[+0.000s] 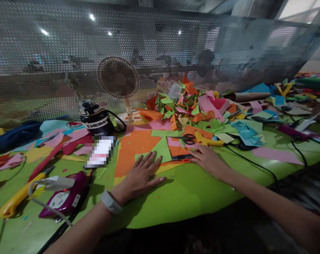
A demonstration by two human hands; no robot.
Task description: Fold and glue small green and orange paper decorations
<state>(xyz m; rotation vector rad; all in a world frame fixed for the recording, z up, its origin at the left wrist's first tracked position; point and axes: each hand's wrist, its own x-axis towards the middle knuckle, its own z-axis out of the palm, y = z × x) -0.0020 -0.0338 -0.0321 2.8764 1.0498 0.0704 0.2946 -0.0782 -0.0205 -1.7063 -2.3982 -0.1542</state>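
Observation:
My left hand [142, 176], with a pale band at the wrist, lies flat with fingers spread over the orange sheet [126, 144] and the green table cover. Above its fingertips is a green paper piece [162, 149]. My right hand [206, 160] rests at the right end of a dark, narrow tool [179, 157], its fingers bent against it; the fingertips are partly hidden. Just above that hand lie black-handled scissors [188, 139] and a yellow-handled tool [210, 141].
A heap of paper scraps [186, 106] rises behind the hands. At left stand a small fan [118, 77], a black bottle [96, 118] and a lit phone [100, 151]. A purple power strip [66, 195] and another yellow tool [21, 195] lie front left. Cables cross both sides.

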